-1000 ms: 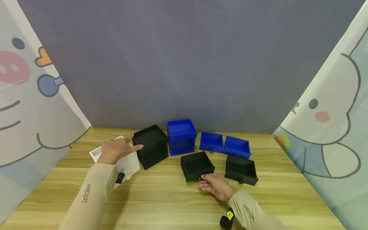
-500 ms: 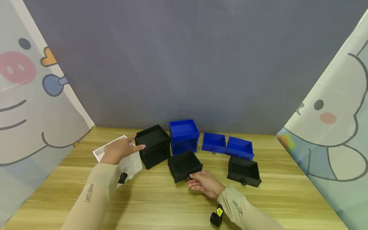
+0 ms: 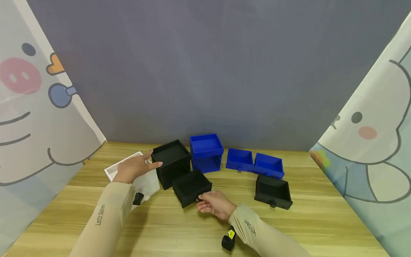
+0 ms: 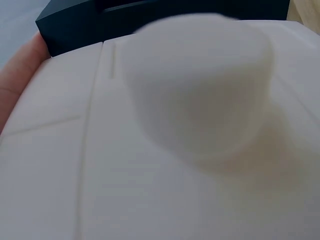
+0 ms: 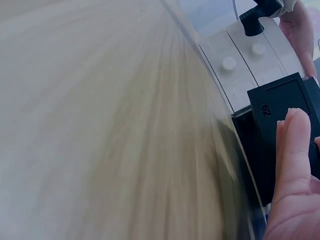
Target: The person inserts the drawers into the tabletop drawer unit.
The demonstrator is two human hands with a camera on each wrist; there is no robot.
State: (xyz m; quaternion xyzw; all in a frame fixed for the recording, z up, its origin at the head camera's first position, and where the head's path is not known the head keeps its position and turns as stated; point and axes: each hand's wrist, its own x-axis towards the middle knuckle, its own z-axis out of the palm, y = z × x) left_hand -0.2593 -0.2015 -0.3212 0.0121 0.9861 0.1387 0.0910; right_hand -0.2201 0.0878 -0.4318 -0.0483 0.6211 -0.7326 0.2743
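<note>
"Where's the black drawer (image 3: 192, 187)?"

"Lower centre of the head view. The right hand (image 3: 216, 205) has a narrow grip, pinching its front."

"What's around it?"

"It partly blocks the black cabinet (image 3: 171, 153), which the left hand (image 3: 133, 168) touches, grip wide, reaching across the white cabinet (image 3: 149, 182). A blue cabinet (image 3: 206, 151) stands higher in the frame; two blue drawers (image 3: 240, 161) and a second black drawer (image 3: 273, 192) lie centre right on the bench (image 3: 179, 233)."

"Any writing?"

"'Lets Slim' on both sleeves (image 3: 102, 210); sideways, perhaps '62', on a black panel (image 5: 280, 102), right of the right-wrist view."
</note>
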